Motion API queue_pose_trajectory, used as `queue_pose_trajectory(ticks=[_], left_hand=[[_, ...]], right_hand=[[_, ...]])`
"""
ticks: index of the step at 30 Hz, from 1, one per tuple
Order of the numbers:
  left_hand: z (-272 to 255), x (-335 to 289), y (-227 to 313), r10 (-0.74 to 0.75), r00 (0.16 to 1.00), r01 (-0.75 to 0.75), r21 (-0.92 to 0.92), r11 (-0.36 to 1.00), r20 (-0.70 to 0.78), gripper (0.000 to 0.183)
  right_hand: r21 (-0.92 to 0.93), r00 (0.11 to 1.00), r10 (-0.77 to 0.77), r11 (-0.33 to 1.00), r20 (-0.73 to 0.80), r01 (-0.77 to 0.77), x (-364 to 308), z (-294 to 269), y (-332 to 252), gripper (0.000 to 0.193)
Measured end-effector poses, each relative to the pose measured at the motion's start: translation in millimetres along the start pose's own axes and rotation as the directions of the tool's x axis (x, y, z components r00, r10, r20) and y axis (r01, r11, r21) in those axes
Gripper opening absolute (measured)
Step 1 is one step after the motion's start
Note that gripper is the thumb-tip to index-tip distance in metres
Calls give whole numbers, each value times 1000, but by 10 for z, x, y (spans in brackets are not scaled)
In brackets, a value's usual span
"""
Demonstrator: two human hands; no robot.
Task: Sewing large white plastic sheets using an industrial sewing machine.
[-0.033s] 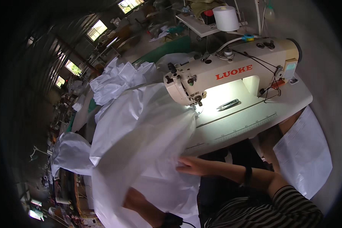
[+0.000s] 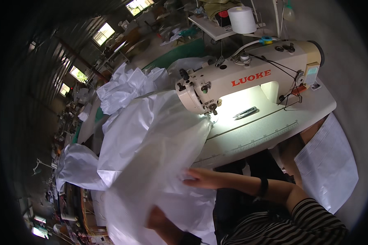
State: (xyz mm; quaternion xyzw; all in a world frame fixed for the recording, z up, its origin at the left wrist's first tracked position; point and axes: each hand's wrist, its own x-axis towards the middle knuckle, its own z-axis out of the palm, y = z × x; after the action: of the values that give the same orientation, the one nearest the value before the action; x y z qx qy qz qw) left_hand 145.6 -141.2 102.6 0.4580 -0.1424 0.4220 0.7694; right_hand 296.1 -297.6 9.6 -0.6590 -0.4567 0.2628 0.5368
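A large sheet of thin, shiny white material [image 2: 151, 134] drapes from the sewing machine [image 2: 249, 77] over the table's left side and toward my lap. Its upper right part lies at the needle area. My right hand [image 2: 202, 179] is bent at the sheet's near right part, its fingers closed on the material. Lower and to the left, my left hand [image 2: 157, 220] is against the sheet; its fingers are blurred and partly hidden in the folds. Thread snips [image 2: 245, 113] rest on the lit machine bed, under the arm.
A bunched white piece [image 2: 131, 83] lies behind the sheet. Another white piece [image 2: 329, 163] hangs at the right, below the table edge. A white thread cone [image 2: 242, 20] stands behind the machine. Black cords [image 2: 292, 92] dangle at the machine's right end.
My left hand has moved right, toward my right hand, and the sheet's lower left edge has shifted right too. My right hand has moved slightly left.
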Motion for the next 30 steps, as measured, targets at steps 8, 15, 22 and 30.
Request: queue_pose_trajectory(ticks=[8, 15, 22, 30], left_hand=[[-93, -1, -36, -86, 977, 41, 222, 974, 197, 45], [-259, -19, 269, -182, 920, 2, 461, 888, 346, 46], [-147, 9, 319, -318, 817, -64, 623, 779, 482, 46], [-200, 379, 126, -480, 639, -196, 730, 655, 602, 47]], right_hand=[[-137, 933, -309, 932, 186, 336, 645, -265, 2, 31], [79, 953, -114, 992, 281, 95, 417, -451, -296, 38], [-274, 986, 80, 954, -145, -118, 47, 494, 870, 76], [403, 956, -108, 915, 273, -12, -548, 976, 477, 44]])
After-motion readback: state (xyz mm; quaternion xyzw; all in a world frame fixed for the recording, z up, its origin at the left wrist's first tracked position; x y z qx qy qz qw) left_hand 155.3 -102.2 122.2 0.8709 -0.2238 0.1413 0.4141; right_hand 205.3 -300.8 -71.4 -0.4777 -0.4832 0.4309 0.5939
